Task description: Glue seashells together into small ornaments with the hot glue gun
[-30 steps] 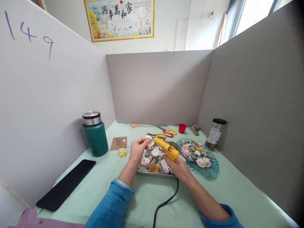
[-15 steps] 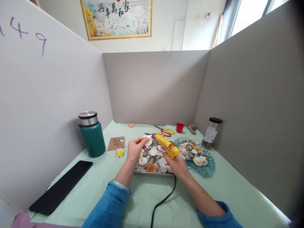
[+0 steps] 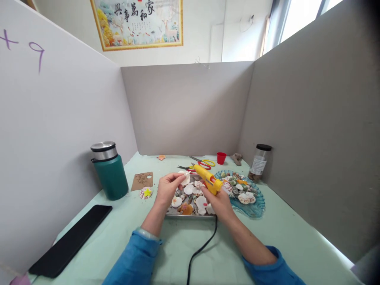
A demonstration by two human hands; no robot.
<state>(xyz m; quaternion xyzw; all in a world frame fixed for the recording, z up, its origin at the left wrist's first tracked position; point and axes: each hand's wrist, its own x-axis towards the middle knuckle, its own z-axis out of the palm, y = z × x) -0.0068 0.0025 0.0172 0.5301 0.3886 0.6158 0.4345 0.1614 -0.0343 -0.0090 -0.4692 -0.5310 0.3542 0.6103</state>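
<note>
My left hand [image 3: 167, 188] pinches a small white shell [image 3: 185, 177] above a metal tray [image 3: 190, 214] filled with several shells. My right hand [image 3: 219, 202] grips a yellow glue gun [image 3: 208, 180], its nozzle pointing left at the shell and almost touching it. The gun's black cord [image 3: 202, 247] runs down the table toward me. Both my sleeves are blue.
A blue glass dish [image 3: 253, 206] of coloured shells sits right of the tray. Scissors [image 3: 201, 164], a red cup [image 3: 221, 158] and a jar [image 3: 258, 162] stand behind. A green flask [image 3: 109, 171], a brown card [image 3: 143, 180], a decorated shell [image 3: 145, 192] and a black phone [image 3: 70, 239] lie left. Grey partitions wall in the table.
The view has shifted right and slightly up. My hands have kept their hold, with the glue gun's nozzle staying at the shell.
</note>
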